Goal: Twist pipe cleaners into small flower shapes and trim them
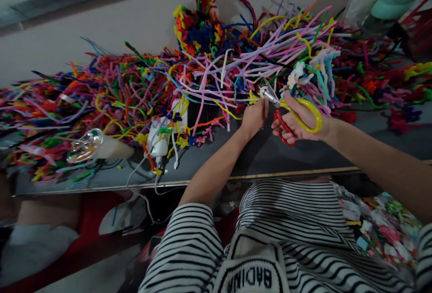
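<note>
My right hand [299, 121] grips scissors [290, 112] with one yellow and one red handle loop; the metal blades point left toward my left hand. My left hand [254, 116] is closed in a pinch on a short yellow pipe cleaner piece [252, 99] right at the scissor tips. Both hands hover over the dark table [270, 153], at the near edge of a big heap of multicoloured pipe cleaners [202, 68]. A small cluster of white and teal twisted pipe cleaner flowers [300, 77] lies just behind my right hand.
A white glue gun [158, 137] with its cable lies left of my hands. A clear plastic cone-shaped object [91, 146] rests further left. Red and orange pipe cleaner flowers [371, 86] cover the right side. A bag of colourful scraps [378, 225] sits beside my lap.
</note>
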{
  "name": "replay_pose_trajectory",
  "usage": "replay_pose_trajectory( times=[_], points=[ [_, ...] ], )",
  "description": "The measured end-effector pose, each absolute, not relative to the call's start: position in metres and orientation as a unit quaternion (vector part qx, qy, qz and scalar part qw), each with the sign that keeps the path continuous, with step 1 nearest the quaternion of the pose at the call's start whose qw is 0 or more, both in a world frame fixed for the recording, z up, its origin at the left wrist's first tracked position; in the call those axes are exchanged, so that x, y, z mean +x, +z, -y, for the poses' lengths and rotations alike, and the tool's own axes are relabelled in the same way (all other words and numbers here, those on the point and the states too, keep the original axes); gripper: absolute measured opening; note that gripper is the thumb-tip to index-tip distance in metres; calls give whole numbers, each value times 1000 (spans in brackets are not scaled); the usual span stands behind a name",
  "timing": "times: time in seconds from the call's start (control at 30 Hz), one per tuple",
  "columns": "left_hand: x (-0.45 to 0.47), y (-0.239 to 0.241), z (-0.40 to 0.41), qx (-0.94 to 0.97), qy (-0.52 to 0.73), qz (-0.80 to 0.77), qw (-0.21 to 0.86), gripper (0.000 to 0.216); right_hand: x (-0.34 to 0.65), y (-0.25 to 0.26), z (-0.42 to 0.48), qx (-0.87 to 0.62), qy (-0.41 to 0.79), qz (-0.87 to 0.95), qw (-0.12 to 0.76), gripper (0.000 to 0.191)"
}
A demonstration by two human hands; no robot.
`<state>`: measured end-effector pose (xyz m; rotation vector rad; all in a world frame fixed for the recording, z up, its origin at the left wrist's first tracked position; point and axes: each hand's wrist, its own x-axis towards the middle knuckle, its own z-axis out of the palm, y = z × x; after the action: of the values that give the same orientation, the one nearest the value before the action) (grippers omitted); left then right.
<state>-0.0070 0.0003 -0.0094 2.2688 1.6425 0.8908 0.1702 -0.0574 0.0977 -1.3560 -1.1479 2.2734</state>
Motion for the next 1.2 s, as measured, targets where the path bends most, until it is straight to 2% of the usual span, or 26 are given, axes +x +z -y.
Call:
replay_pose_trajectory(
  times=[0.27,0.47,0.73,1.2],
  points=[
    [-6,-7,3,766,305,-555,111,36,168,101,58,-474,786,369,145,75],
    [-6,-12,1,774,309,-541,111,36,168,93,52,-470,778,393,141,82],
    [-3,-1,5,784,255,-556,106,36,172,90,46,-454,775,414,147,89],
    [-13,-3,-3,849,266,-437,129,38,188,107,40,-479,758,431,100,86]
  ],
)
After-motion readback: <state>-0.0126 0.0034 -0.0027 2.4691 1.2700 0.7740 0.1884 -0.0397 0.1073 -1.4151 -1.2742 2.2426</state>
